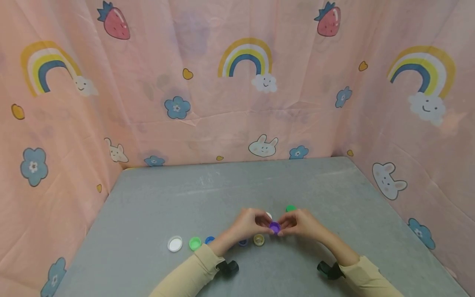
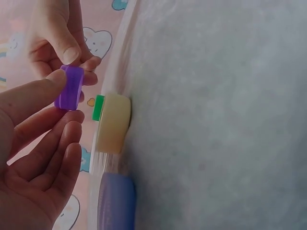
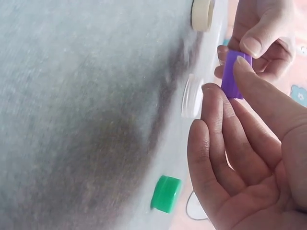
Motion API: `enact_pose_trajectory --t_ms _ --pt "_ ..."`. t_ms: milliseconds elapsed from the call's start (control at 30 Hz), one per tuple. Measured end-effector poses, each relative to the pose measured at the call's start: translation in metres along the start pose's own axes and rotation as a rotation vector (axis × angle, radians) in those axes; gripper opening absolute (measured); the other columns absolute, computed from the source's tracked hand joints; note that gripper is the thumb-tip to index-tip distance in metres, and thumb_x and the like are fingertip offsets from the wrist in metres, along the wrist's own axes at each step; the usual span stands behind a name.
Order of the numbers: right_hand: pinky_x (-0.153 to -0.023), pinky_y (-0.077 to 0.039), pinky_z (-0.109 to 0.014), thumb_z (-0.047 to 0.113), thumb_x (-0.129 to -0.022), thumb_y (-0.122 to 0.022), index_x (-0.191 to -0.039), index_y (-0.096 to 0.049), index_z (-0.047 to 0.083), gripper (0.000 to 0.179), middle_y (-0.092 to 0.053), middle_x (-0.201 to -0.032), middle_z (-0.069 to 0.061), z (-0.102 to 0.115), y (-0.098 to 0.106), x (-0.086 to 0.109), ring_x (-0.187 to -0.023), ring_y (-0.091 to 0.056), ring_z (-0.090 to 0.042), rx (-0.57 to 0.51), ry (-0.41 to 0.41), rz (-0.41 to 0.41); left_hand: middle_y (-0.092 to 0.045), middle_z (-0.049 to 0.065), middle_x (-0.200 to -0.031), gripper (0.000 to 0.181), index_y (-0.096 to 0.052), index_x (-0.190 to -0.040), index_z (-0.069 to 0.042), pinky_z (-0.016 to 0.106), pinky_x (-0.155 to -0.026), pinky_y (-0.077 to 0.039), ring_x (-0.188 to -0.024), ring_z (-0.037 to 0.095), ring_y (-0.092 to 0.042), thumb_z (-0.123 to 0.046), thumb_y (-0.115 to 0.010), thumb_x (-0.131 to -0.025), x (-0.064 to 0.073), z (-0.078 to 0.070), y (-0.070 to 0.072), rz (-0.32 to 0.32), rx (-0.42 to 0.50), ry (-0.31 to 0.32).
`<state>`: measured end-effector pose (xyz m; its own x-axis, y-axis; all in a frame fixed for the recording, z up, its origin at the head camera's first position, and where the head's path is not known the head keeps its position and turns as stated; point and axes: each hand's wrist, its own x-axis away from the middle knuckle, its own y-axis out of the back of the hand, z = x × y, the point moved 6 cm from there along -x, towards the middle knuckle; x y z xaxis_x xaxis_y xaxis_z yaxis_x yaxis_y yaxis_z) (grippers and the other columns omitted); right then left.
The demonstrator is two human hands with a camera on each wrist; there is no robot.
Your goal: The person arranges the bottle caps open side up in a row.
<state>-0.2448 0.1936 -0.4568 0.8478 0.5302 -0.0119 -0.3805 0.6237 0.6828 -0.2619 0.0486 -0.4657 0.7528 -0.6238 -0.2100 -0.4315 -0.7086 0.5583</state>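
Note:
A purple bottle cap (image 1: pixel 275 227) is held up between both hands, raised over the grey table. My left hand (image 1: pixel 249 222) pinches one side of it between thumb and fingertips, as the left wrist view shows on the cap (image 2: pixel 72 87). From the opposite side my right hand (image 1: pixel 302 225) pinches the same cap, its thumb on the cap's wall (image 3: pixel 233 74) in the right wrist view. Just beyond the hands lie a white cap (image 1: pixel 269 215), partly hidden by the left fingers, and a green cap (image 1: pixel 290 208). A gold-coloured cap (image 1: pixel 258 240) lies nearer, below the left hand.
Left along the grey table (image 1: pixel 156 198) lie a white cap (image 1: pixel 175 243), a light green cap (image 1: pixel 195 243) and a blue cap (image 1: pixel 209 239) partly behind the left arm. A dark blue cap (image 1: pixel 243 242) sits beside the gold one. A pink printed curtain (image 1: pixel 208 136) surrounds the table.

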Motion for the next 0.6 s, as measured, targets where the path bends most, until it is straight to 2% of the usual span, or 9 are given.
enact_pose_trajectory --t_ms 167,333,600 --pt "-0.061 -0.05 -0.019 0.028 -0.071 -0.072 -0.091 -0.066 0.01 0.027 -0.068 -0.08 0.001 -0.002 -0.002 0.002 -0.071 -0.064 -0.007 -0.009 -0.005 0.048 -0.068 -0.006 -0.077 0.023 -0.069 -0.086 -0.014 0.012 -0.059 -0.047 -0.065 -0.008 -0.057 -0.026 -0.076 -0.067 -0.001 0.0 -0.006 0.033 -0.022 -0.013" --pt "-0.061 -0.05 -0.018 0.028 -0.071 -0.072 -0.091 -0.066 0.01 0.027 -0.068 -0.08 0.001 -0.005 -0.006 0.004 -0.071 -0.064 -0.007 -0.027 -0.001 0.071 -0.067 -0.007 -0.075 0.022 -0.069 -0.085 -0.015 0.01 -0.058 -0.045 -0.063 -0.01 -0.056 -0.027 -0.076 -0.067 -0.001 -0.001 -0.01 0.065 -0.085 -0.03" --pt "-0.059 -0.05 -0.018 0.018 -0.072 -0.072 -0.09 -0.066 0.005 0.023 -0.068 -0.08 -0.006 -0.005 -0.01 0.007 -0.071 -0.065 -0.015 -0.02 0.009 0.073 -0.064 -0.015 -0.07 0.02 -0.069 -0.082 -0.018 0.009 -0.056 -0.044 -0.061 -0.011 -0.054 -0.028 -0.076 -0.066 0.0 0.003 -0.017 0.109 -0.128 0.006"
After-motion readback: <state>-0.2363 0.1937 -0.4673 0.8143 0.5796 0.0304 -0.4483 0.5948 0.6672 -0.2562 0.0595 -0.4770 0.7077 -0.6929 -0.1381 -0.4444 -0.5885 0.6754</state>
